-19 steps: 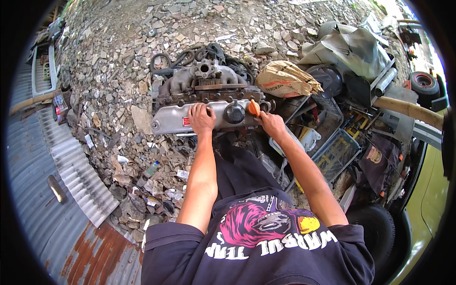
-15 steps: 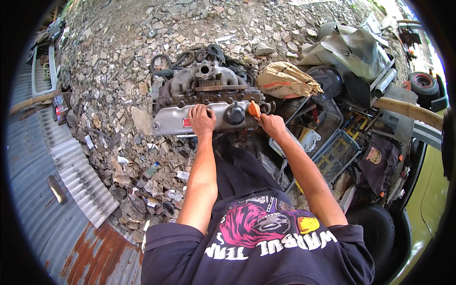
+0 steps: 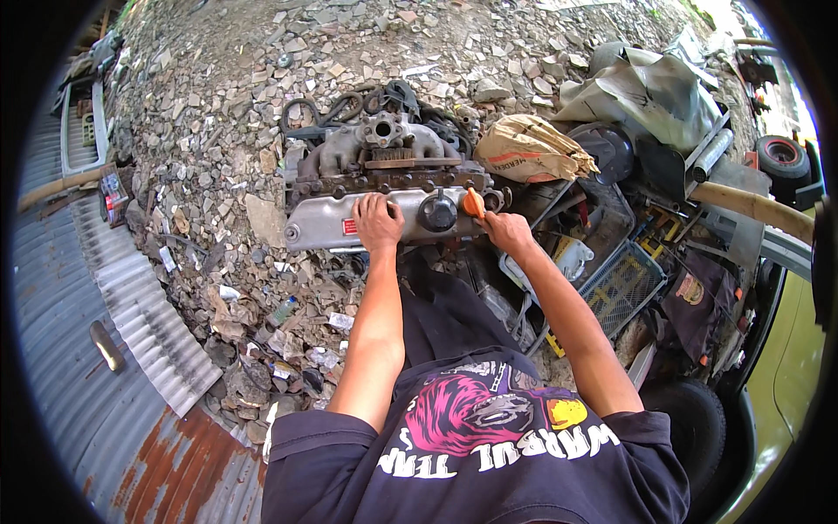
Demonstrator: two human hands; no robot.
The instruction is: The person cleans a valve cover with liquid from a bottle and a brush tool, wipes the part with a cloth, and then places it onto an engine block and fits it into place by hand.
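A silver valve cover (image 3: pixel 327 218) with a red label lies crosswise in front of me on an old engine. My left hand (image 3: pixel 378 223) rests on its middle, fingers laid toward the far edge and slightly bent, thumb apart. Right of that hand, a round black filler cap (image 3: pixel 437 211) stands up from the cover. By the cover's right end, my right hand (image 3: pixel 508 233) is closed on the near end of a small orange tool with a rounded head (image 3: pixel 473 203). My fingers hide the rest of the tool. A grey intake manifold (image 3: pixel 384 133) sits behind the cover.
Broken stone and tile (image 3: pixel 244 175) cover the ground. To the right are a brown paper sack (image 3: pixel 528 148), a blue-grey plastic basket (image 3: pixel 621 284), a bamboo pole (image 3: pixel 755 208) and a crumpled grey sheet (image 3: pixel 642 96). Corrugated metal roofing (image 3: pixel 65 349) lies at the left.
The whole view has shifted slightly, so the engine and both hands sit a little farther right in the picture. Both hands keep their places on the cover and the orange tool.
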